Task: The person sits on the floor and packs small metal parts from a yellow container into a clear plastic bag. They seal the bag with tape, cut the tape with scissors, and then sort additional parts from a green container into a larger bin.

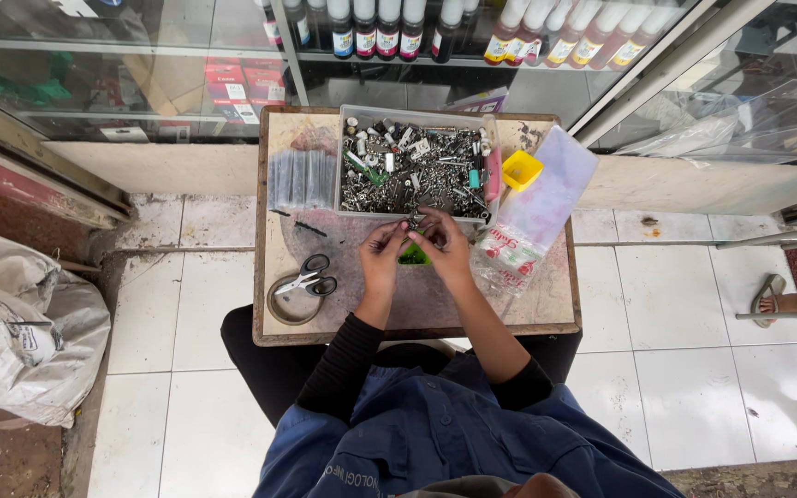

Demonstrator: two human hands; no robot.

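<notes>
Green part (413, 255) sits pinched between both hands just above the table (546, 304), below the tray (414, 164): left hand (382, 251) and right hand (445, 244) have fingers closed on it. Fitting seems underway; steady alignment comes next.

We have a single view, from a camera worn on the person's head, looking almost straight down. It sits well above the small wooden counter (546, 304), which lies in the middle of the frame with its far edge toward the top. The person's own shoulders and arms fill the bottom edge, nearest the lens. Around the counter we see white floor tiles (675, 360), and along the top a glass showcase (528, 83) from above, farthest off.
</notes>
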